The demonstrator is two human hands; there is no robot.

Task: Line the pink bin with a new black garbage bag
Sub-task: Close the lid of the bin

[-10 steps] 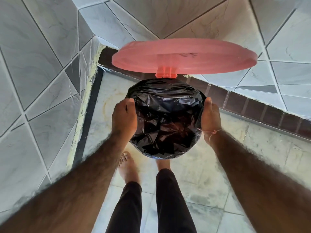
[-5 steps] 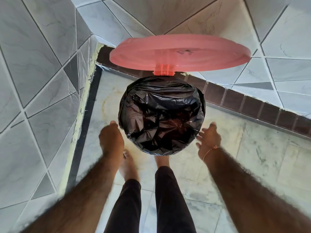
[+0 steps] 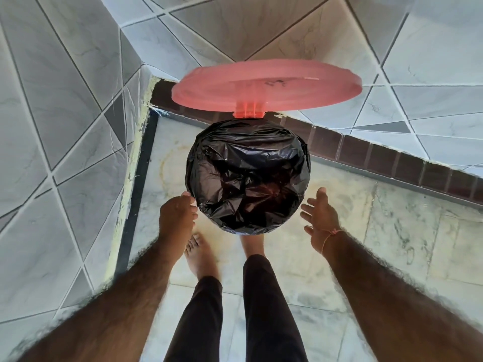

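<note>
I saw the thin, slippery black bag (image 3: 248,176) draped over the pink bin's rim under its raised lid (image 3: 266,87), best pinched there, while my left hand (image 3: 177,218) and right hand (image 3: 320,218) hung loose, holding nothing.

A tiled corner of a home, likely a bathroom or wash area. Grey marbled wall tiles (image 3: 65,105) meet a pale marble floor (image 3: 392,231). A dark brown tile skirting (image 3: 379,155) runs along the far wall's foot.
</note>
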